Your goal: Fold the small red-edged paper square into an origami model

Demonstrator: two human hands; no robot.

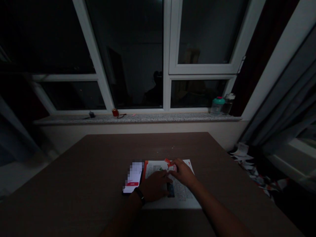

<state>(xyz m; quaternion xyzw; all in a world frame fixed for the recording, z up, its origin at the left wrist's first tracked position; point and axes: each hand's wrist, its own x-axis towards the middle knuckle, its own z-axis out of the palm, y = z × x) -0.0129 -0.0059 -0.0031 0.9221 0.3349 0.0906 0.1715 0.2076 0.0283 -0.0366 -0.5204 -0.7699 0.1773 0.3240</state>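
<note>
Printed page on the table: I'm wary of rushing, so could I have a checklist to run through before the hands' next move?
1. Printed page lies flat: ok, it looks flat on the table.
2. Right hand at the small red-and-white item: ok, fingers are at it.
3. Firm grip on that item: cannot tell, fingers hide much of it.
4. Phone clear of the page: cannot tell, their edges nearly meet.
5. Lighting: not ok, the room looks dim.

One table [74, 184] carries one phone [132, 179] and one paper [184, 195]; two hands [154, 187] are above it. Beyond the table, one sill [153, 118] holds two bottles [217, 107] and two small containers [115, 112].
</note>
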